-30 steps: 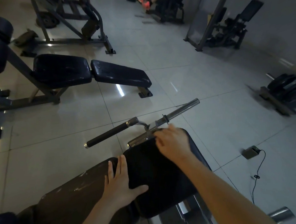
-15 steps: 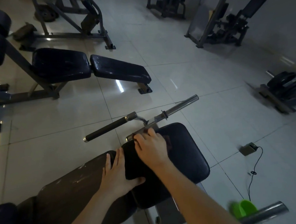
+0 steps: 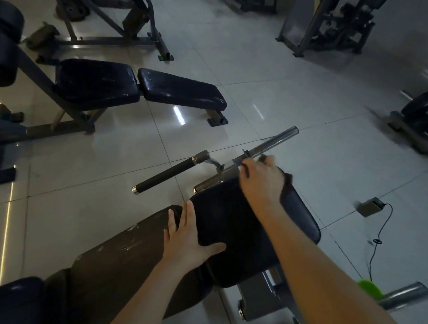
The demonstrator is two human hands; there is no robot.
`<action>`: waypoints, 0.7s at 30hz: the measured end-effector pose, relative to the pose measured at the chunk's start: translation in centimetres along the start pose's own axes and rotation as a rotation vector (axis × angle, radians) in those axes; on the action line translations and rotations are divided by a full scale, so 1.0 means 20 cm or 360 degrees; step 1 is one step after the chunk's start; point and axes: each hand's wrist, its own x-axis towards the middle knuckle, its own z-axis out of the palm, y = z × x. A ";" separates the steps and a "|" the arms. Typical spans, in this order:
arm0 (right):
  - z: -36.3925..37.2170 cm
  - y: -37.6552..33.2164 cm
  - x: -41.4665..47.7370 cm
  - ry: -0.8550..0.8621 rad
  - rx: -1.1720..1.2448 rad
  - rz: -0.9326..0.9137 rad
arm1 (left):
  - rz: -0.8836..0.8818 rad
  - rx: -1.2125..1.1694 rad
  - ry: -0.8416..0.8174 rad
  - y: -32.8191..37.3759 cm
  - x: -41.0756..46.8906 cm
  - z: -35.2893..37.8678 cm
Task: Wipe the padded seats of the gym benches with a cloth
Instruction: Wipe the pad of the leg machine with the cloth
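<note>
The bench in front of me has a black padded seat (image 3: 237, 225) and a worn brown back pad (image 3: 119, 262). My right hand (image 3: 261, 181) is at the seat's far end, fingers curled down over a dark cloth (image 3: 286, 186) that peeks out at the hand's right side. The fingertips are blurred. My left hand (image 3: 187, 236) lies flat with straight fingers where the seat meets the back pad, its thumb on the seat. Most of the cloth is hidden under my right hand.
Just beyond the seat are a black-grip handle (image 3: 168, 174) and a steel bar (image 3: 272, 142). A second black bench (image 3: 178, 89) stands at the back left. On the floor to the right lie a small box with a cable (image 3: 368, 206), a green object (image 3: 368, 287) and weight plates (image 3: 423, 114).
My right hand slid left across the seat with the cloth, then back right to the far end. The left hand stayed put.
</note>
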 end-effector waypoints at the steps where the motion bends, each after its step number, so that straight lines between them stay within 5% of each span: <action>1: 0.03 -0.07 -0.03 -0.0042 -0.0018 -0.0137 | -0.0004 -0.0011 0.0001 0.00 0.01 0.00; 15: 0.08 -0.39 -0.26 -0.0596 0.0063 -0.0940 | -0.0131 -0.0251 0.0453 0.01 -0.09 0.10; 21: 0.02 -0.35 -0.32 -0.0724 0.0204 -0.1294 | -0.0174 -0.0374 0.0366 -0.09 -0.13 0.11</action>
